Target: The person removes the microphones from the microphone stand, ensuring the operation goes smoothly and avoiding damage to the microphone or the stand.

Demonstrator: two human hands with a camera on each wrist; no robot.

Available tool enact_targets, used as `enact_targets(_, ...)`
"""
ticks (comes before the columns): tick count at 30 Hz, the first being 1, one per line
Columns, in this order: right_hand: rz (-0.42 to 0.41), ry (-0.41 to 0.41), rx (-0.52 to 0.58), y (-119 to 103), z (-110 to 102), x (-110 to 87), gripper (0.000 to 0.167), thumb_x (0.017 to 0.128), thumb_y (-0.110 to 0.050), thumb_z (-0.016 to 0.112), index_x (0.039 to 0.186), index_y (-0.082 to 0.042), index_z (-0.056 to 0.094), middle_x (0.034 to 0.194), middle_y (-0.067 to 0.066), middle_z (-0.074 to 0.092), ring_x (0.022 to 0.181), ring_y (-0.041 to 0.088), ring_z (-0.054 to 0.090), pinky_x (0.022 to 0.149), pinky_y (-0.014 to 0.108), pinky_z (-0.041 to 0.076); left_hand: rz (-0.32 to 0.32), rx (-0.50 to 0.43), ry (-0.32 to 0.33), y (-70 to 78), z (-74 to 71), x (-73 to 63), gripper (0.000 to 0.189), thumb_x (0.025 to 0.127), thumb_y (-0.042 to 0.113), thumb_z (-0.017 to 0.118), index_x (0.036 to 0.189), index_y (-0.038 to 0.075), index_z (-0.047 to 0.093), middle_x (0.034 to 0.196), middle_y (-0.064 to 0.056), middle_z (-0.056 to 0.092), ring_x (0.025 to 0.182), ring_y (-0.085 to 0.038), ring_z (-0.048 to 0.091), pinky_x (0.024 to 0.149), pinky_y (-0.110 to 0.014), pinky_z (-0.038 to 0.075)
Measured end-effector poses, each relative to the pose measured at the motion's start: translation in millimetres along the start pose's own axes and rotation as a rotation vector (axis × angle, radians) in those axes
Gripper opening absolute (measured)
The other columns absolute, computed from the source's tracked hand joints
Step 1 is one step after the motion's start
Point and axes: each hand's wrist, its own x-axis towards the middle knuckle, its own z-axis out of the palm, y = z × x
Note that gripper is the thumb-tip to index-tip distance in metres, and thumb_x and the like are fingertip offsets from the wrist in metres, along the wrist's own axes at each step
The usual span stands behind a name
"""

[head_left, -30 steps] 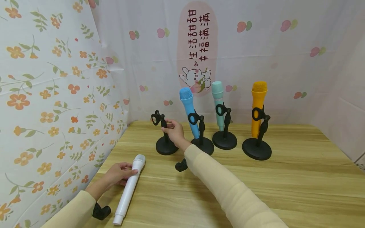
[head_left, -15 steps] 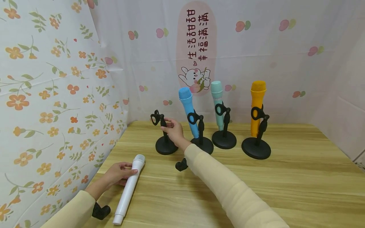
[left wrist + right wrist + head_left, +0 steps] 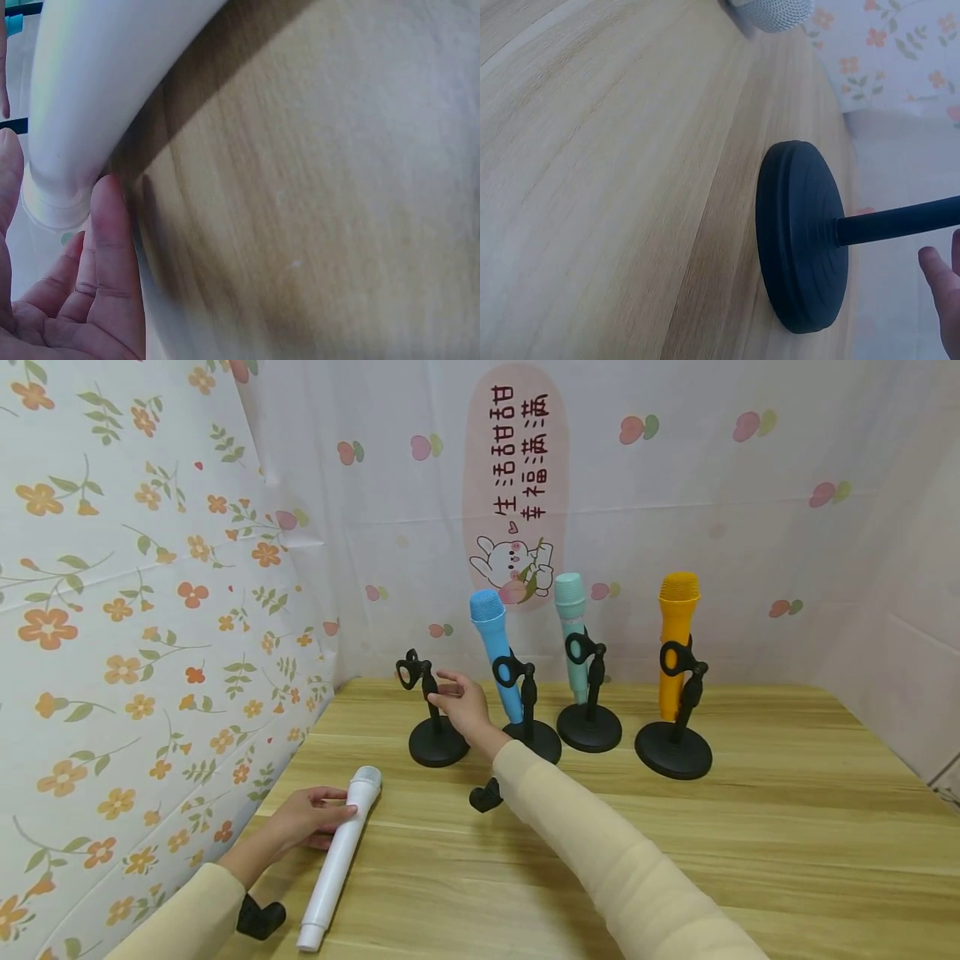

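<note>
A white microphone [image 3: 341, 852] with a grey mesh head lies slanted on the table at front left. My left hand [image 3: 311, 818] is at its upper end, thumb over the near side; in the left wrist view its fingers [image 3: 112, 240] are nearly straight, fingertips right at the white body. At the back left stands a black microphone stand [image 3: 438, 743] with its ring clip bare. Beside its pole is my right hand [image 3: 463, 706], thumb and fingers apart. The right wrist view shows the stand's round base [image 3: 802, 240] and a fingertip [image 3: 930, 262] short of the pole.
To the right, a blue microphone [image 3: 495, 643], a mint green microphone [image 3: 573, 610] and an orange microphone [image 3: 678, 618] rest upright in similar black stands. A floral cloth [image 3: 150, 610] borders the table [image 3: 787, 827] on the left; a printed curtain [image 3: 675, 485] hangs behind.
My right hand has drawn slightly right, away from the stand's pole, its fingers spreading. My left thumb has shifted a little left on the white microphone. The stands and microphones stay put.
</note>
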Motion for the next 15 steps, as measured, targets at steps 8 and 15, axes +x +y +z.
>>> enact_targets(8,-0.007,-0.032,-0.006,1.3,-6.8,-3.4,0.044,0.091,-0.011,0.07,0.133,-0.012,0.058,0.113,0.01,0.064,0.103,0.023,0.065,0.087,0.037,0.053,0.005,-0.005,0.011,4.4,-4.1,-1.2,0.066,0.088,0.023,0.075,0.136,-0.009,0.043,0.106,-0.015,0.062,0.086,-0.023,0.068,0.065,-0.038,0.058)
enact_targets(15,-0.02,-0.049,-0.029,2.9,-13.2,-8.3,0.042,0.091,-0.012,0.07,0.132,-0.012,0.059,0.113,0.011,0.065,0.105,0.024,0.064,0.086,0.037,0.054,0.012,0.005,0.022,10.4,-8.8,0.5,0.069,0.088,0.027,0.074,0.138,-0.007,0.042,0.104,-0.014,0.061,0.086,-0.022,0.066,0.067,-0.037,0.058)
